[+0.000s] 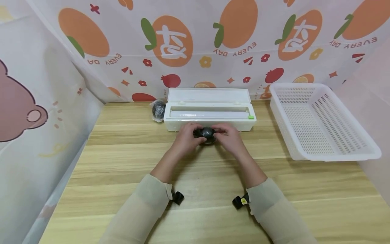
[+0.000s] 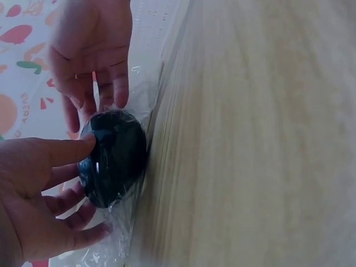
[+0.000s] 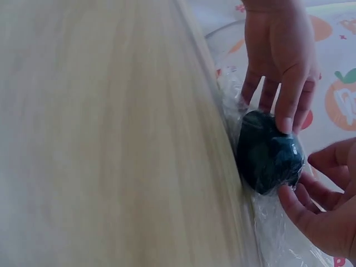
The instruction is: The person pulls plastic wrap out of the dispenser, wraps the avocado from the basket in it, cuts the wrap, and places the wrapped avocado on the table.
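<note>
A dark, smooth oval object (image 1: 208, 133) sits low at the table in crinkled clear cling film (image 3: 272, 228). My left hand (image 1: 186, 138) holds it from the left, its thumb on the dark surface and its fingers curled round the side, as the left wrist view (image 2: 41, 194) shows. From the right, my right hand (image 1: 228, 137) grips the other end with thumb and fingers at the film-covered edge. Directly behind both hands stands a white cling film dispenser (image 1: 210, 126), lid raised, with a roll inside and a green slider (image 1: 251, 117) at its right end.
Left of the dispenser lies a second dark object wrapped in film (image 1: 158, 110). A white plastic basket (image 1: 292, 142) stands at the right of the wooden table (image 1: 128, 169). Fruit-printed sheeting (image 1: 122, 74) hangs behind the table's back edge.
</note>
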Motion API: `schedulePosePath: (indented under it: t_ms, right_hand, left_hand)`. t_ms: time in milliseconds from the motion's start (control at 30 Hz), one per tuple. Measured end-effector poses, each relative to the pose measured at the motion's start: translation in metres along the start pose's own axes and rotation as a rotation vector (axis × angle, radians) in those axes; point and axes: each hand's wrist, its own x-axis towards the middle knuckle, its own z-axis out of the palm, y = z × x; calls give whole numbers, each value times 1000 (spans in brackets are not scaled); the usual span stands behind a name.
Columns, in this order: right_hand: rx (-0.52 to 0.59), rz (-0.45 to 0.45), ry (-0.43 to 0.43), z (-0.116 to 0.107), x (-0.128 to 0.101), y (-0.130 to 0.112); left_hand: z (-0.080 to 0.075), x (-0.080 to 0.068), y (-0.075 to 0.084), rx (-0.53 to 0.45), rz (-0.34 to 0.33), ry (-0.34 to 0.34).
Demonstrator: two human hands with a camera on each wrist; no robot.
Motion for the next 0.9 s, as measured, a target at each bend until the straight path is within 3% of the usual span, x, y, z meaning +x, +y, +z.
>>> schedulePosePath:
  t_ms: [400, 500, 700, 900]
  right_hand:
    - [-280, -126, -81, 3, 12, 3]
    - [-299, -120, -79, 4, 12, 2]
    - [-299, -92, -71, 5, 12, 1]
    - [-296, -85, -73, 4, 11, 0]
  left_hand:
    - [-2, -2, -13, -47, 55, -4]
    - [-9, -8, -12, -89, 20, -11]
    - [-28, -23, -7, -155, -92, 42]
    - [-28, -26, -13, -98, -131, -65]
